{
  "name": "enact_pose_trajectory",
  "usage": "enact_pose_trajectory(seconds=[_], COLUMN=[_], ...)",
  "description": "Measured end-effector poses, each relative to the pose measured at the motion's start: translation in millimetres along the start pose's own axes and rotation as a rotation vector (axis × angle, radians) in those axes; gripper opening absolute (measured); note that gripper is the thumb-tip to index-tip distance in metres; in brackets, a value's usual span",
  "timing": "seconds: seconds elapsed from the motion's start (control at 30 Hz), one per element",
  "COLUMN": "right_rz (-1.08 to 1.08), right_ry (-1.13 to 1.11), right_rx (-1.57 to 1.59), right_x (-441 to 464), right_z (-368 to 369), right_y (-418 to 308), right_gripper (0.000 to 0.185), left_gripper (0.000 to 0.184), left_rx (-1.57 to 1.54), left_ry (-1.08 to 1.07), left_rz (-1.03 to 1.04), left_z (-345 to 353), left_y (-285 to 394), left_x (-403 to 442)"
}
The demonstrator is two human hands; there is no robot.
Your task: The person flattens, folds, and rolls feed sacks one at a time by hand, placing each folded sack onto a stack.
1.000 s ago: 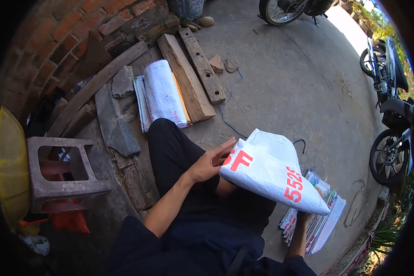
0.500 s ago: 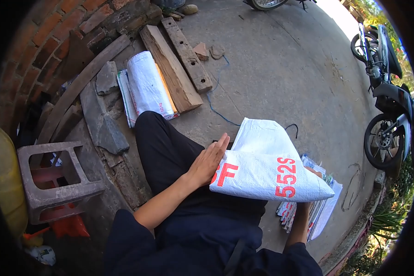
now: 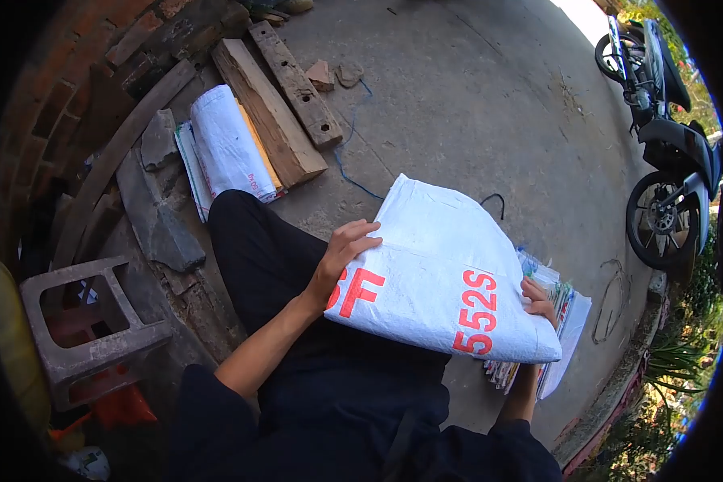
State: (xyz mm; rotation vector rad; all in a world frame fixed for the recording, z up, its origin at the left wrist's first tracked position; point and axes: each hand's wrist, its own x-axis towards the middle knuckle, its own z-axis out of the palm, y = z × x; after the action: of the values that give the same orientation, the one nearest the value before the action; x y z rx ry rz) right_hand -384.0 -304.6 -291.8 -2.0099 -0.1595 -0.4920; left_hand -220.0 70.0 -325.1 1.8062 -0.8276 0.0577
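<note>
A folded white woven sack [image 3: 434,281] with red lettering lies across my lap. My left hand [image 3: 345,253] grips its left edge, fingers over the top and the thumb hidden. At the right edge my right hand [image 3: 540,301] holds the sack, its fingertips curled over the top and its palm out of sight underneath. Behind my right hand, a stack of folded sacks [image 3: 570,321] rests on the ground, partly covered by the held sack. Beyond my left knee lies another pile of folded white sacks [image 3: 226,145].
Wooden beams [image 3: 269,112] and stone slabs [image 3: 165,233] flank the far pile. A plastic stool [image 3: 96,353] stands at the left, near a brick wall [image 3: 56,104]. A motorcycle [image 3: 671,161] is parked at the right. A blue cord [image 3: 341,165] lies on the concrete.
The sack has opened out flatter and its top edge has risen. My right hand's fingers have come over its right edge, and my left hand has closed on the left edge. The view has shifted right.
</note>
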Motion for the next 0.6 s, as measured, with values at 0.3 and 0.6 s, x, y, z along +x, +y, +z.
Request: enact_pose_trajectory(seconds=[0.3, 0.6], right_rz=[0.085, 0.908], right_ry=[0.121, -0.064], right_rx=[0.104, -0.001], right_x=[-7.6, -51.8], right_z=[33.5, 19.6], right_y=[-29.3, -12.0], right_gripper=[0.022, 0.035], left_gripper=[0.04, 0.03], left_rx=[-0.166, -0.274], left_ry=[-0.163, -0.308], left_rz=[0.009, -0.617], left_z=[-12.8, -17.3], left_y=[-15.4, -12.8], left_x=[-2.3, -10.0])
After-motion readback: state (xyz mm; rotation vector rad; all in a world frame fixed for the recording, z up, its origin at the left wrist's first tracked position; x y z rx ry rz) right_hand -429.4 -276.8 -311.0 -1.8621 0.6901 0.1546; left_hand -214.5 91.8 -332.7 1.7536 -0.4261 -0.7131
